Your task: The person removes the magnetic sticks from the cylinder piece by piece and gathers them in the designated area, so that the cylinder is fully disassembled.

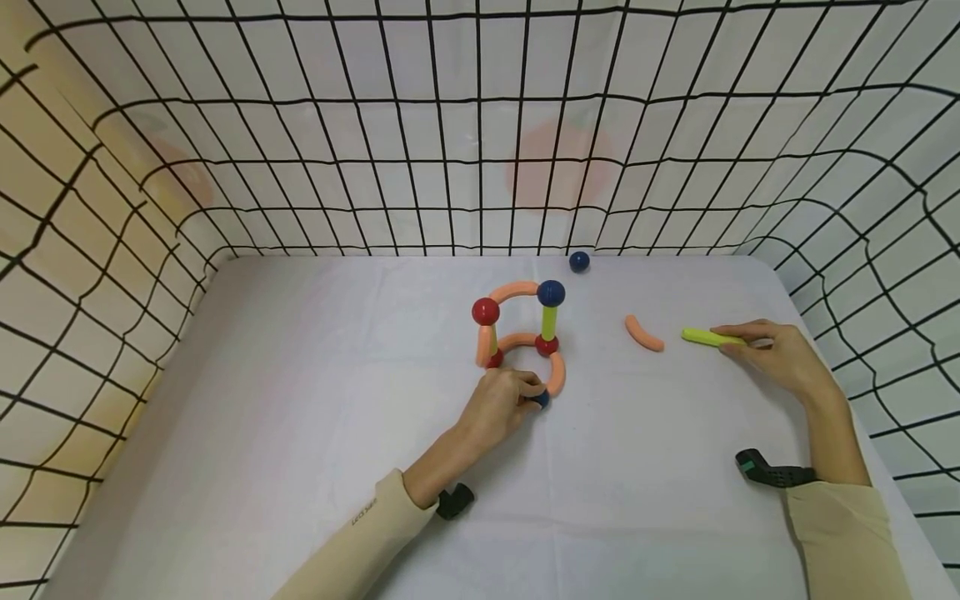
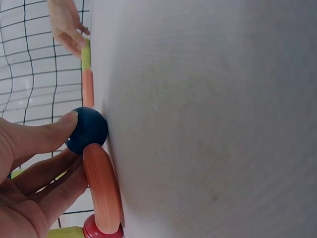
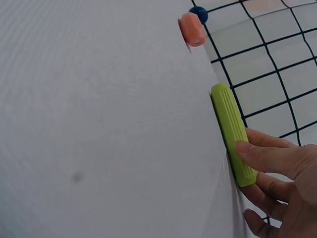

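My left hand (image 1: 501, 407) pinches a dark blue ball (image 2: 88, 130) between thumb and fingers, low on the white surface. Against that ball lies the end of a curved orange piece (image 2: 103, 191), whose other end meets a red ball (image 1: 547, 344). A green rod (image 1: 550, 323) stands on this red ball with a blue ball (image 1: 551, 292) on top. An upper orange curve (image 1: 514, 290) links it to a raised red ball (image 1: 486, 312). My right hand (image 1: 780, 358) holds a green rod (image 3: 232, 134) by one end, at the surface on the right.
Between the joined pieces and my right hand lies a loose curved orange piece (image 1: 644, 334). Another blue ball (image 1: 579, 262) sits at the back, near the black wire grid (image 1: 480, 161). The grid stands around the left, back and right of the white surface (image 1: 300, 375).
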